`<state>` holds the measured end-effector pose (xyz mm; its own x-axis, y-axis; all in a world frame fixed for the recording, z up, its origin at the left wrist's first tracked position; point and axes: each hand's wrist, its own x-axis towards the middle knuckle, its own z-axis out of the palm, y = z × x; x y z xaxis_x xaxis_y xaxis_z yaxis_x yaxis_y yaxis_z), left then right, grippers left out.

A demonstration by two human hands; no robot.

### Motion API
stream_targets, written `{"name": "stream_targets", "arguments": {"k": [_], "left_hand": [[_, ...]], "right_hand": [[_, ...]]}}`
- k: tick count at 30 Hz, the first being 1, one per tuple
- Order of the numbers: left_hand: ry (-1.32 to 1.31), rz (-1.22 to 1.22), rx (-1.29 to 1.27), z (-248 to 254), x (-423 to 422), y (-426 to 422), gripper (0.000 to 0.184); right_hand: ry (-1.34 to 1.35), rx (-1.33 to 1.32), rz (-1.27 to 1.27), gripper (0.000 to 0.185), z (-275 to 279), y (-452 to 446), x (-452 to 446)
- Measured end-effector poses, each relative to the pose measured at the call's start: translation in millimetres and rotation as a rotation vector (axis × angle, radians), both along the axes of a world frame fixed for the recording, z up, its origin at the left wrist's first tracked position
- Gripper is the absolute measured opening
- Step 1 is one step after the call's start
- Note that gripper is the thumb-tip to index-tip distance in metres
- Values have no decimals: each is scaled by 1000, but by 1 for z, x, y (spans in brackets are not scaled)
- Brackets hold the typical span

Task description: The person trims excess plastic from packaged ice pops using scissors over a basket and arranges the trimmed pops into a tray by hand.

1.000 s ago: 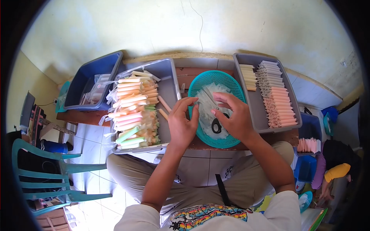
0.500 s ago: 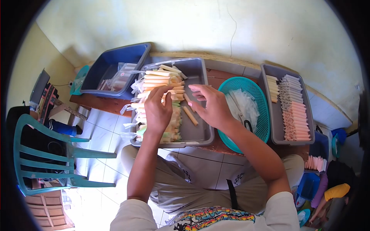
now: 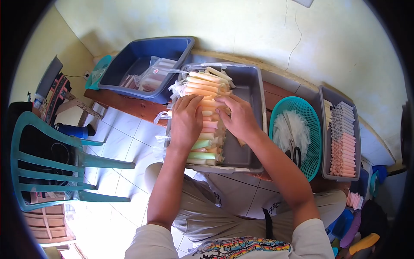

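Note:
A grey tub (image 3: 250, 93) in front of me holds a stacked row of filled plastic tubes, pale yellow and orange toward the back, with green tubes (image 3: 202, 143) near the front. Clear, twisted plastic ends stick out over its left side. Across the middle of the stack lies an orange tube (image 3: 212, 103). My left hand (image 3: 186, 118) is closed around its left end, fingers curled over it. At the other end my right hand (image 3: 238, 114) pinches it between thumb and fingers. One loose tube (image 3: 240, 141) shows partly under my right wrist.
To the right, a teal basket (image 3: 320, 142) holds clear plastic bags and scissors (image 3: 294, 144). Beyond it, another grey tub (image 3: 338, 176) contains rows of pink and whitish tubes. A blue tub (image 3: 125, 56) with packed bags stands at left, near a green chair (image 3: 47, 159). Another person sits at lower right.
My view has turned left, so everything appears farther right. My right hand has moved from the tub's bare side onto the stack, and both hands have closed on an orange tube.

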<state>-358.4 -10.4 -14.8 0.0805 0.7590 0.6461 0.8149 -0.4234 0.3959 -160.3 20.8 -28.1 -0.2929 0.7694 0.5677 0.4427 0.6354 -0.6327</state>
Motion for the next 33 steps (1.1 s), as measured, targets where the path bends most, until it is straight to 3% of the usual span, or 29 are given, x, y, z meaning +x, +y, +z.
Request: {"name": "stream_targets", "arguments": {"k": [13,25,28,30,33], "left_hand": [[20,51,69,7,6,-4,31],[-306,-76,114,19,23,-15,27],[-463,-125,48,13,36,-16,30],[-783,-316,-12,13,54,-18,35],[-919,-353,-127,17,79,-26,48]], "right_hand": [[71,69,-6,27,-5,2,6],[185,14,-15,24,12,-19,21],[147,72,-25,23,11,-27,33],[149,67,-73,24,11,-36,42],[164,33,-79,26,17,-50,59]]}}
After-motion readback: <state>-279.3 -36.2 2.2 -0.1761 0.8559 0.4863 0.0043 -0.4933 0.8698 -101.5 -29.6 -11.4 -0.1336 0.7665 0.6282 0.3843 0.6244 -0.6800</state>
